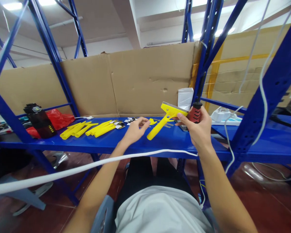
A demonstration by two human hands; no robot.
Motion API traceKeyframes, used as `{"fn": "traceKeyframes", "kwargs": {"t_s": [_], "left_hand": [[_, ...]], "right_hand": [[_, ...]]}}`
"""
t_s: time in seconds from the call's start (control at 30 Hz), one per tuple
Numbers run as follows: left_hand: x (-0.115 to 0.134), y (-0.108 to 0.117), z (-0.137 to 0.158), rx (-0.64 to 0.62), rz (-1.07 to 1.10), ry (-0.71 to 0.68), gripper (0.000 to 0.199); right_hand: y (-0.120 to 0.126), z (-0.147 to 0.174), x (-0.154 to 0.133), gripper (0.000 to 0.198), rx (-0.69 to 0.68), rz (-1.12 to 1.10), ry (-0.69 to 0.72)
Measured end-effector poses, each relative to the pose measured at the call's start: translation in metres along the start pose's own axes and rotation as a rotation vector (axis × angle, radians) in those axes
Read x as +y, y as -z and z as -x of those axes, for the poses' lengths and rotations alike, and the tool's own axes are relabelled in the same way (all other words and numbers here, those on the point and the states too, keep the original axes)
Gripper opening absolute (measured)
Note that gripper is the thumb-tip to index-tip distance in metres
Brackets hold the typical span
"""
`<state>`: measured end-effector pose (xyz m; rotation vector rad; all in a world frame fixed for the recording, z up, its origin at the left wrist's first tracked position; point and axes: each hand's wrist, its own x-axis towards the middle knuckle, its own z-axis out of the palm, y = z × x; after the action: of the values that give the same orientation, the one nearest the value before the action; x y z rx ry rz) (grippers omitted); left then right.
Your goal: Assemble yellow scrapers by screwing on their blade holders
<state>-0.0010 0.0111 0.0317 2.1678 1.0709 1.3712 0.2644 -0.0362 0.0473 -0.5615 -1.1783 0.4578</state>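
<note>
Scraper (163, 122) — smooth plastic, seemingly matt.

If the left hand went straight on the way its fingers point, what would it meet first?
The left hand would likely first meet the small, irregular yellow plastic piece just ahead; depth is unclear, so they may already be touching.

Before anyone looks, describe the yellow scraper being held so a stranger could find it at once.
Start at the blue bench, then find the person's right hand above it. Beside the red-handled tool in that hand is the yellow scraper. Unlike the yellow tubes lying on the bench, it is held up, with a wide crosswise head.
</note>
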Motion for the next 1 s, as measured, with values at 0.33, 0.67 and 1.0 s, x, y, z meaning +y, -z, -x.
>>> {"fn": "traceKeyframes", "kwargs": {"t_s": [0.33,0.67,1.0], "left_hand": [[-0.094,0.034,-0.141,-0.324,-0.823,0.334,0.069],[-0.116,0.036,-0.142,-0.471,-1.067,0.309,0.060],[-0.095,0.023,-0.133,-0.423,-1.131,0.093,0.031]], "right_hand": [[0.014,-0.008,-0.006,0.058,0.038,0.012,0.010],[0.016,-0.011,-0.005,0.059,0.009,-0.029,-0.007],[0.014,-0.009,-0.002,0.054,-0.001,0.013,0.011]]}}
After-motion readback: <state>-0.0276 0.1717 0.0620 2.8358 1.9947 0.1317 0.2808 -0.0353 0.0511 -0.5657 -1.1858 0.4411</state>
